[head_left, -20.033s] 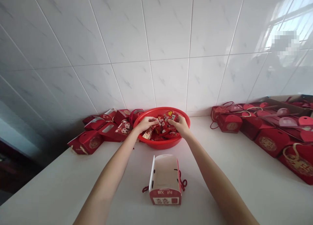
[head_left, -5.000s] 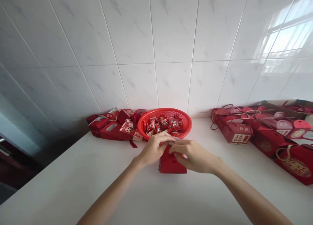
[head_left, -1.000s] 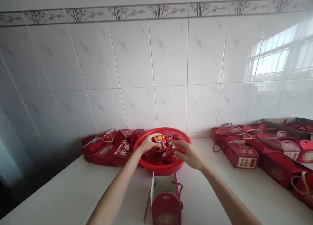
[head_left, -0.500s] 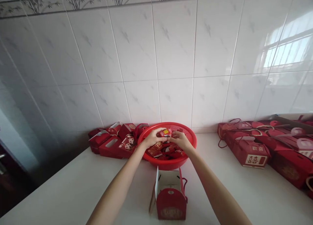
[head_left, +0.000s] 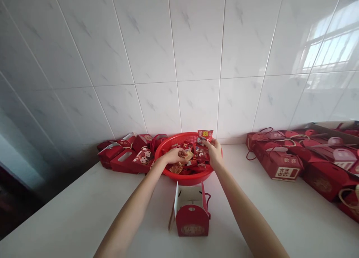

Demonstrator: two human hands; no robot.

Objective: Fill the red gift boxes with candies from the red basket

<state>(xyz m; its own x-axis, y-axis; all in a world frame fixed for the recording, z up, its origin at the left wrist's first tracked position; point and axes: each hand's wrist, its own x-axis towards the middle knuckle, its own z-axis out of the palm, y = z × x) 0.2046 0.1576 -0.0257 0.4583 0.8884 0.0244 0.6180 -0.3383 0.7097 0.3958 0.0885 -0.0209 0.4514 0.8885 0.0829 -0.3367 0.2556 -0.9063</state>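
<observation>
A red plastic basket (head_left: 183, 181) holds a heap of wrapped snacks in red and gold packets. My right hand (head_left: 214, 151) pinches a red snack packet (head_left: 205, 134) with a yellow label, held up over the basket's right side. Over the heap, my left hand (head_left: 175, 155) has its fingers curled at a gold-wrapped packet (head_left: 188, 155); it appears to grip it. In front of the basket stands a red gift box (head_left: 193, 222) with its top open and a cord handle hanging at each side. Its white inside shows.
Several red gift boxes (head_left: 123, 160) lie left of the basket. At the right, many more closed red boxes (head_left: 286, 166) with cord handles crowd together beside an open carton (head_left: 336, 126). A tiled wall (head_left: 196, 104) backs the white table (head_left: 84, 213).
My hands were together around the yellow-labelled packet; now they are apart. The right hand has carried it up and to the right, and the left has lowered to the heap. The view has tilted down.
</observation>
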